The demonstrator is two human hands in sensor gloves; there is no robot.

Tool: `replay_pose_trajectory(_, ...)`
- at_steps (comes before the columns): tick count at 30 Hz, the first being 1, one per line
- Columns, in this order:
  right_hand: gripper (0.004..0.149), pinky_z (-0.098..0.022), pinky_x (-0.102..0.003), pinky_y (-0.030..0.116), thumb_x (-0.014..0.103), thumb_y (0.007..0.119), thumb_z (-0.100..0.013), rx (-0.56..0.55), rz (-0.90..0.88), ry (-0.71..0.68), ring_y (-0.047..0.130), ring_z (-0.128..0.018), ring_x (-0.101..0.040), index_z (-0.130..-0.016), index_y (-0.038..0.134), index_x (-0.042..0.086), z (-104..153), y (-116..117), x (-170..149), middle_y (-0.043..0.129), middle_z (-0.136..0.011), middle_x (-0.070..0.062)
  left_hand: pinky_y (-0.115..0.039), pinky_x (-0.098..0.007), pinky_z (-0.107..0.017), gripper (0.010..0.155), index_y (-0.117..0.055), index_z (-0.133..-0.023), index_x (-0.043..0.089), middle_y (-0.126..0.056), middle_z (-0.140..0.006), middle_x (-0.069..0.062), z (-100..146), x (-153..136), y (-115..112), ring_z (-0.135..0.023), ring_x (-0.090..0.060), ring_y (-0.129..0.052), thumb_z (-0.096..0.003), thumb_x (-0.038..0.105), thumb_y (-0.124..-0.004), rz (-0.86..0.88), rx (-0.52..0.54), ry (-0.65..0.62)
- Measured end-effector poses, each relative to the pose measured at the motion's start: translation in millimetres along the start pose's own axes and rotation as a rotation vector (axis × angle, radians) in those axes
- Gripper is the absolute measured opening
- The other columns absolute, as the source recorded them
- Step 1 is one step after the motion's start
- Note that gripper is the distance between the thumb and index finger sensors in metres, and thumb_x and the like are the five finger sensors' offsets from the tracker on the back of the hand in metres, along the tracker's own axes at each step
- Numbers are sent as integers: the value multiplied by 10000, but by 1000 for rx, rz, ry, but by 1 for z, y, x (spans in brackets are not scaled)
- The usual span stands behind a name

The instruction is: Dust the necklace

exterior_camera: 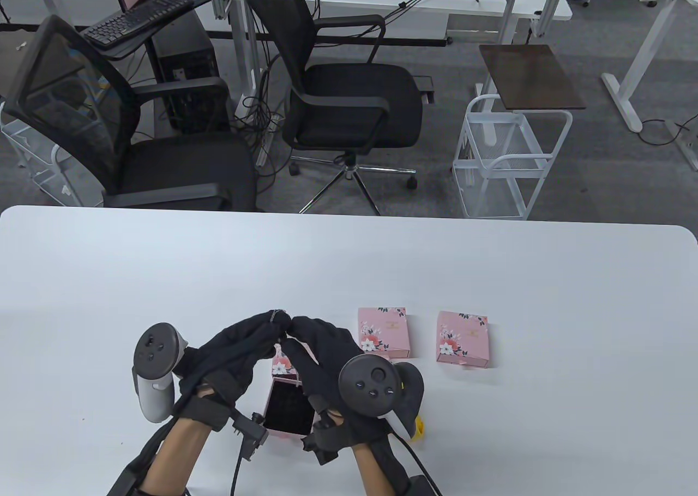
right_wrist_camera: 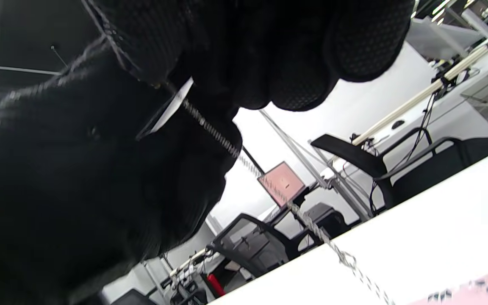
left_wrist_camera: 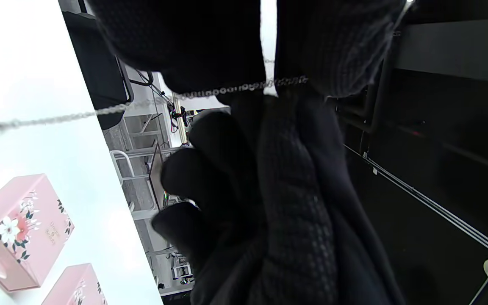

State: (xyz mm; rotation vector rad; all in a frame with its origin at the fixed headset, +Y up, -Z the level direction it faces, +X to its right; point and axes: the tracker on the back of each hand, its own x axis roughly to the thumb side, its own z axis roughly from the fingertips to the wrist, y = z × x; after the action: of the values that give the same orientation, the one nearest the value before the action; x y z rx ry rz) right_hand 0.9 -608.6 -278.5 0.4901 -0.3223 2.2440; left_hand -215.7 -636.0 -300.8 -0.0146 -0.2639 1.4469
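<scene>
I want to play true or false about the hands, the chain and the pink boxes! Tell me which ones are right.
1. Both hands hold the necklace chain up above the table. True: the left hand and right hand pinch it between them.
2. Two closed pink boxes lie to the right of the hands. True.
3. The open box under the hands has a white lining. False: its inside is black.
4. The chain is gold. False: it looks silver.
5. A person sits in the black chair behind the table. False: it is empty.
</scene>
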Motion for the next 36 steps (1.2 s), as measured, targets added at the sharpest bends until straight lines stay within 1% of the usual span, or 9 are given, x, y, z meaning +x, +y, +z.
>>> replay_pose_trajectory(3, 495, -591, -564, 718, 359, 772, -639, -48, 21, -42, 835, -763, -480, -1016, 710, 43, 1, 8, 4, 792, -961, -267, -732, -492, -633, 375, -889, -906, 332, -804, -1060, -102, 1, 2, 0, -901, -341, -780, -559, 467, -840, -15, 7, -8)
replay_pose_trajectory(9, 368, -549, -526, 766, 314, 794, -623, -147, 84, -87, 904, -664, -414, -927, 794, 106, 5, 18, 11, 886, -852, -197, -728, -494, -636, 378, -889, -908, 325, -794, -1070, -102, 1, 2, -1, -904, -345, -771, -560, 465, -840, 7, -5, -16)
replay_pose_trajectory(14, 352, -557, -526, 763, 318, 779, -634, -79, 96, -91, 901, -683, -407, -941, 789, 145, 4, 19, 11, 878, -871, -179, -748, -480, -619, 375, -890, -906, 309, -817, -1049, -92, 1, 1, 8, -881, -327, -802, -562, 447, -839, 17, 68, -11)
replay_pose_trajectory(16, 348, -563, -531, 757, 320, 775, -638, -36, 102, -90, 894, -695, -414, -945, 787, 157, 3, 20, 11, 872, -882, -179, -760, -472, -610, 376, -896, -905, 281, -830, -1036, -86, 2, 2, 14, -865, -317, -819, -566, 433, -834, 33, 91, -10)
replay_pose_trajectory(19, 347, -564, -533, 756, 319, 772, -642, -20, 109, -86, 892, -698, -414, -950, 779, 161, 2, 22, 10, 870, -885, -180, -782, -456, -588, 399, -896, -923, 238, -858, -1013, -89, 2, 3, 21, -829, -297, -855, -573, 417, -826, 37, 109, -21)
replay_pose_trajectory(22, 347, -565, -535, 754, 316, 772, -643, 8, 106, -72, 890, -698, -419, -952, 779, 158, 1, 25, 8, 869, -886, -183, -824, -429, -542, 377, -889, -918, 287, -927, -950, -74, 4, 7, 30, -763, -263, -917, -571, 421, -827, -32, 164, -41)
replay_pose_trajectory(26, 346, -565, -532, 756, 316, 771, -642, 18, 93, -65, 892, -696, -414, -950, 780, 157, 0, 28, 3, 871, -883, -181, -867, -392, -474, 381, -910, -897, 257, -1011, -846, -40, 7, 14, 41, -669, -209, -983, -565, 431, -838, -103, 226, -77)
replay_pose_trajectory(30, 345, -566, -531, 757, 317, 770, -642, 39, 76, -63, 893, -697, -410, -949, 782, 160, -1, 32, 0, 869, -885, -181, -866, -391, -470, 384, -919, -892, 247, -1021, -830, -46, 9, 22, 49, -658, -209, -988, -569, 440, -841, -178, 192, -120)
replay_pose_trajectory(36, 344, -567, -532, 756, 318, 769, -642, 53, 81, -70, 894, -697, -408, -949, 780, 165, -1, 35, 1, 869, -885, -179, -872, -382, -462, 379, -936, -869, 259, -1035, -810, -34, 16, 33, 51, -644, -196, -996, -552, 451, -859, -301, 283, -178)
